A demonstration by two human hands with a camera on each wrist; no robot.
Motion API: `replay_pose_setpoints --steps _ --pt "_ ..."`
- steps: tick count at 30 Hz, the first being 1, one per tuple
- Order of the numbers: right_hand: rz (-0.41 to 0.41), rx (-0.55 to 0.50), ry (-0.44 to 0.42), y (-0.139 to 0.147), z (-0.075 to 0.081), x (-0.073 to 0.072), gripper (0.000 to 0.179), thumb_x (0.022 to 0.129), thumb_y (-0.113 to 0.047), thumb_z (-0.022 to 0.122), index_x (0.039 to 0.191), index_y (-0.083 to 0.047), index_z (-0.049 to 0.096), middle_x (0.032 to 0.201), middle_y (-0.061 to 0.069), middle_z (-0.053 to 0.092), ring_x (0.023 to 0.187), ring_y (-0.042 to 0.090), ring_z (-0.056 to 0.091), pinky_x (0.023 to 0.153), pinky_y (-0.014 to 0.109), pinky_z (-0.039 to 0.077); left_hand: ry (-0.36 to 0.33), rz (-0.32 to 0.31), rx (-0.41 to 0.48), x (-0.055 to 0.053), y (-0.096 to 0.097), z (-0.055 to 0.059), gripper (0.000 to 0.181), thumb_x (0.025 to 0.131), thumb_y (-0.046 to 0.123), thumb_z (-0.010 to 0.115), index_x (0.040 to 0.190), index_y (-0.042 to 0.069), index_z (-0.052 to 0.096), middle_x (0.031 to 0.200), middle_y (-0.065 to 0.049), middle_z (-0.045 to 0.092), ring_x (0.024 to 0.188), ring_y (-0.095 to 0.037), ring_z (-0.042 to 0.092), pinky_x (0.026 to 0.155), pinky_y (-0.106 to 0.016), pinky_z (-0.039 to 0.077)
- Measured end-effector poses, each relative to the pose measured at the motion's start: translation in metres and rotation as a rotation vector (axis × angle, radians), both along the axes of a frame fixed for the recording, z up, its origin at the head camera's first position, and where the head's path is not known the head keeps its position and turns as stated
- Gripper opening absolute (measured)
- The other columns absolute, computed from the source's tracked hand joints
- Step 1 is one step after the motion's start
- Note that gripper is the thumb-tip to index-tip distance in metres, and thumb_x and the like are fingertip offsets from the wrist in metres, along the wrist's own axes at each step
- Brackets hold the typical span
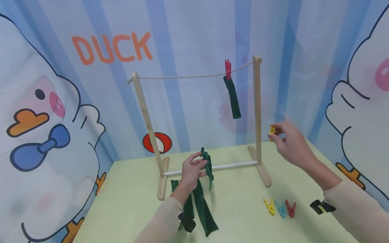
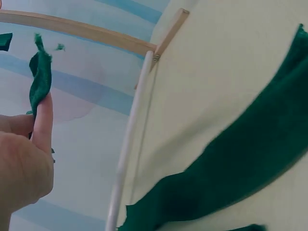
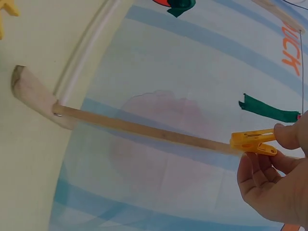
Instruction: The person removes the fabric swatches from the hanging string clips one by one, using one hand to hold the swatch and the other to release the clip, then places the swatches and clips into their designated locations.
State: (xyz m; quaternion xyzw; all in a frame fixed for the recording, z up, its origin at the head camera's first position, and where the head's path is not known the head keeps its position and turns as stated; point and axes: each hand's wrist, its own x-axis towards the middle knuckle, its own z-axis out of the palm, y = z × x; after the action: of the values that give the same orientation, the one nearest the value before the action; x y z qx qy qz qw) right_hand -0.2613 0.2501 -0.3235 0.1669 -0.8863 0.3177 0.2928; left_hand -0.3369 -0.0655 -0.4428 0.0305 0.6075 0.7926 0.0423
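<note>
My left hand pinches a strip of dark green cloth between thumb and fingers, in front of the rack's white crossbar. In the left wrist view the same strip stands up from the fingertips. Out to the right of the rack, my right hand pinches a yellow clothespin; the right wrist view shows that clothespin between thumb and fingers. Another green strip hangs from the rope, held by a red clothespin.
More green strips lie on the pale yellow table below the left hand. At the front right lie a yellow clothespin, a blue one and a red one. Wooden posts carry the rope. A duck-print curtain stands behind.
</note>
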Motion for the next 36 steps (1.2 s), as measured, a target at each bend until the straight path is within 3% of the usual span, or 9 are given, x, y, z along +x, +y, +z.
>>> replay_pose_setpoints --steps 11,16,19,22,26,30,36 --pt "-0.068 0.061 -0.203 0.029 -0.059 0.017 0.036 0.097 -0.01 0.065 0.123 0.014 0.058 0.106 0.025 0.061 0.091 0.037 0.064 0.065 0.043 0.056 -0.052 0.012 -0.061 0.012 0.005 -0.028 0.043 0.095 0.002 0.067 0.136 0.003 0.057 0.109 -0.014 0.068 0.075 -0.014 0.065 0.058 -0.025 0.057" --pt "-0.054 0.105 -0.353 0.035 -0.077 0.02 0.04 0.094 -0.015 0.069 0.117 0.017 0.061 0.099 0.022 0.066 0.087 0.035 0.067 0.064 0.042 0.057 -0.055 0.012 -0.094 0.016 0.008 -0.037 0.044 0.095 0.001 0.067 0.137 0.002 0.056 0.114 -0.018 0.065 0.076 -0.013 0.065 0.056 -0.023 0.056" --pt "-0.028 0.15 -0.458 0.041 -0.085 0.019 0.04 0.093 -0.018 0.071 0.111 0.017 0.065 0.09 0.015 0.069 0.079 0.028 0.067 0.063 0.039 0.056 -0.057 0.016 -0.122 0.018 0.008 -0.042 0.044 0.095 0.001 0.066 0.137 0.001 0.055 0.118 -0.02 0.064 0.078 -0.014 0.064 0.055 -0.022 0.054" --pt "-0.011 0.17 -0.542 0.045 -0.091 0.017 0.03 0.092 -0.017 0.071 0.097 0.012 0.069 0.073 0.004 0.064 0.063 0.018 0.057 0.055 0.034 0.048 -0.064 0.018 -0.144 0.019 0.009 -0.046 0.042 0.095 0.002 0.066 0.136 0.001 0.056 0.119 -0.02 0.064 0.08 -0.015 0.064 0.055 -0.023 0.054" --pt "-0.018 0.172 -0.628 0.048 -0.098 0.016 0.026 0.09 -0.016 0.071 0.069 -0.002 0.066 0.053 -0.004 0.043 0.049 0.011 0.037 0.048 0.028 0.032 -0.071 0.012 -0.167 0.018 0.01 -0.05 0.04 0.096 0.0 0.064 0.135 0.001 0.057 0.121 -0.022 0.063 0.083 -0.015 0.066 0.055 -0.023 0.053" --pt "-0.026 0.197 -0.683 0.051 -0.104 0.016 0.033 0.089 -0.016 0.072 0.058 -0.008 0.062 0.048 -0.005 0.044 0.045 0.01 0.038 0.048 0.027 0.033 -0.084 0.008 -0.198 0.02 0.01 -0.054 0.04 0.095 -0.003 0.063 0.134 -0.001 0.057 0.121 -0.023 0.062 0.074 -0.012 0.065 0.051 -0.021 0.05" --pt "-0.081 0.227 -0.78 0.056 -0.109 0.022 0.04 0.088 -0.016 0.071 0.052 -0.01 0.053 0.045 -0.006 0.039 0.041 0.008 0.038 0.046 0.025 0.036 -0.115 -0.013 -0.223 0.024 0.009 -0.061 0.043 0.093 -0.006 0.063 0.135 -0.003 0.054 0.098 -0.011 0.061 0.059 -0.01 0.055 0.048 -0.02 0.047"
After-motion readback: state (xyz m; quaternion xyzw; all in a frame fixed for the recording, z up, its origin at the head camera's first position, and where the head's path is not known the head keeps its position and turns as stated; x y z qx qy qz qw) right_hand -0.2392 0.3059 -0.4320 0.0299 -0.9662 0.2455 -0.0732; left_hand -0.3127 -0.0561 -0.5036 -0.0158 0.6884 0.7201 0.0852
